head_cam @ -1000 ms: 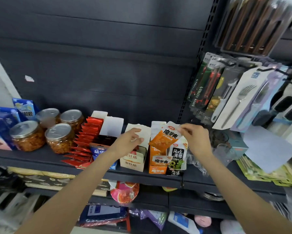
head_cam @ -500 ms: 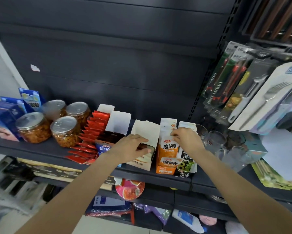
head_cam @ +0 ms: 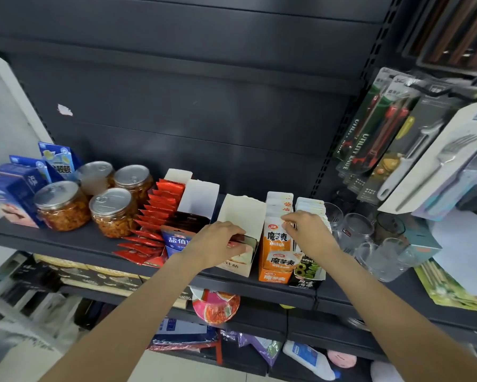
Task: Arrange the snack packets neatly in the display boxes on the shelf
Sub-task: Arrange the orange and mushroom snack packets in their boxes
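An orange display box [head_cam: 273,277] on the dark shelf [head_cam: 66,245] holds a row of upright orange snack packets [head_cam: 277,238]. My right hand [head_cam: 310,234] pinches the top edge of a front packet in that row. Beside it on the right, a black-and-green display box [head_cam: 305,281] holds pale packets [head_cam: 311,206]. To the left stands a cream display box [head_cam: 242,213]. My left hand [head_cam: 216,242] reaches into its front and grips a dark packet [head_cam: 244,239] there.
Red packets [head_cam: 160,208] fan out beside a blue-fronted box [head_cam: 173,241] and a white box [head_cam: 198,199]. Several jars [head_cam: 63,205] and blue cartons [head_cam: 14,188] stand at the left, glass cups [head_cam: 355,230] at the right. Carded knives and forks [head_cam: 397,150] hang above the cups.
My right hand brought the tilted orange packet down into the orange box, where it now stands upright. My left hand moved from the cream box's top into its front. The view shifted closer.
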